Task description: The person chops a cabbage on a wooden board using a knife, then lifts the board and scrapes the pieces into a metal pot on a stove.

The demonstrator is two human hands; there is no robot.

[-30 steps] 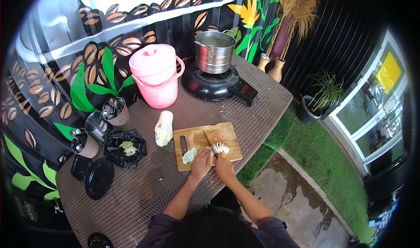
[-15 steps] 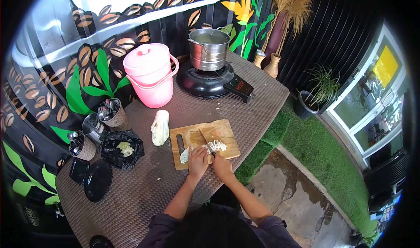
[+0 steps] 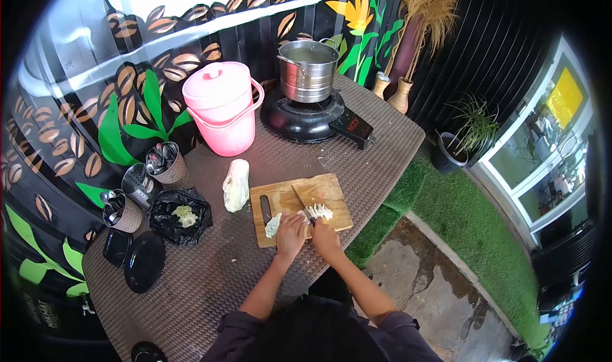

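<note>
Both hands on board (image 3: 331, 193): left hand (image 3: 291, 233) pins cabbage (image 3: 275, 224), right hand (image 3: 324, 237) prob. grips knife (image 3: 301, 202).

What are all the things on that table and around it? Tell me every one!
cutting board: 1, wooden, table front
knife: 1, dark handle, in right hand over board
cabbage piece: 1, pale green, under left hand
shreds: small pile, white, on board
cabbage chunk: 1, pale, left of board
bucket: 1, pink, lidded
pot: 1, steel, on stove
stove: 1, black
bag: 1, black, holding scraps
cutlery cups: 3, left edge
plates: 2, black
potted plant: 1, green, on grass
left hand: 1
right hand: 1
</note>
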